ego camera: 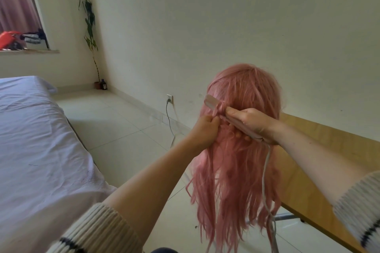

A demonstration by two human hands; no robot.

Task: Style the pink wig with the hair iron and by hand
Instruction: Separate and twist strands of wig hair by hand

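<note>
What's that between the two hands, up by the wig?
In the head view, a strand of the pink wig wound around the hair iron lies between the left hand and the right hand.

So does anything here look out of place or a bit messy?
Nothing looks damaged or spilled. The pink wig hangs in uneven strands, one lock wound around the hair iron in the right hand; the left hand pinches that lock.

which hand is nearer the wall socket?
Left. The left hand pinches a wig strand, on the socket's side; the right hand, gripping the iron, is farther right.
</note>
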